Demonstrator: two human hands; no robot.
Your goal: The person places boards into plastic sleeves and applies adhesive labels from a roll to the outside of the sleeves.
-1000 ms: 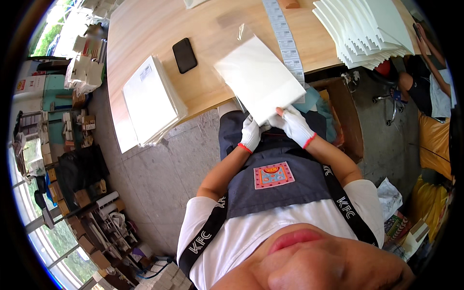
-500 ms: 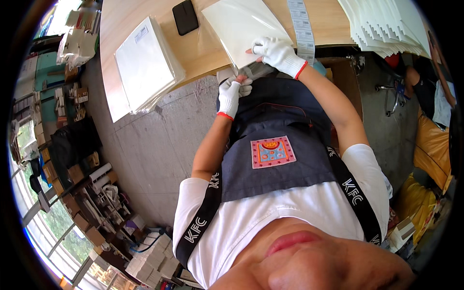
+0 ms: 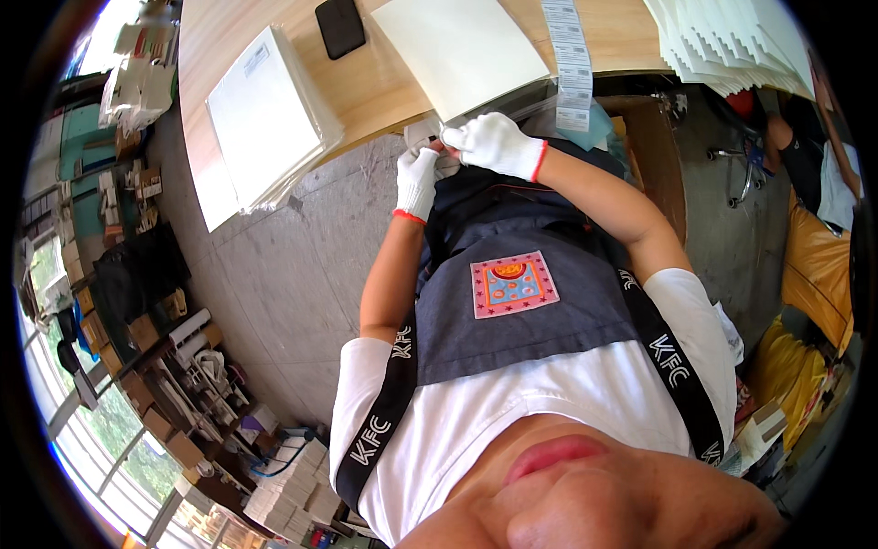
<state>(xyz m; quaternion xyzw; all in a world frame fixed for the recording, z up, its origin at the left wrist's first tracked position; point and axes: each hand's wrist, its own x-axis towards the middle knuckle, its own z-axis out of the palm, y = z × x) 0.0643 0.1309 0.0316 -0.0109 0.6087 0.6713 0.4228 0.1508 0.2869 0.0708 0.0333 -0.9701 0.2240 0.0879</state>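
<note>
A white sheet or thin board (image 3: 462, 55) in a clear plastic bag (image 3: 530, 99) lies at the table's near edge, the bag's loose end hanging over toward my apron. My left hand (image 3: 419, 181), in a white red-cuffed glove with bare fingertips showing, pinches the loose plastic just past the edge. Close against it, my right hand (image 3: 498, 148), gloved alike, has its fingers curled in a pinch. What lies between the right fingertips is too small to make out.
Left on the wooden table (image 3: 389, 101) is a stack of bagged white packs (image 3: 265, 128); a black phone (image 3: 340, 27) lies beyond. A label strip (image 3: 572, 64) hangs over the edge. White sheets (image 3: 732, 41) pile up at right, near another person (image 3: 828, 174). An open cardboard box (image 3: 654, 151) stands below.
My right hand has moved left and nearer me, off the sheet, to meet my left hand, its fingers now curled in. My left hand has shifted slightly left.
</note>
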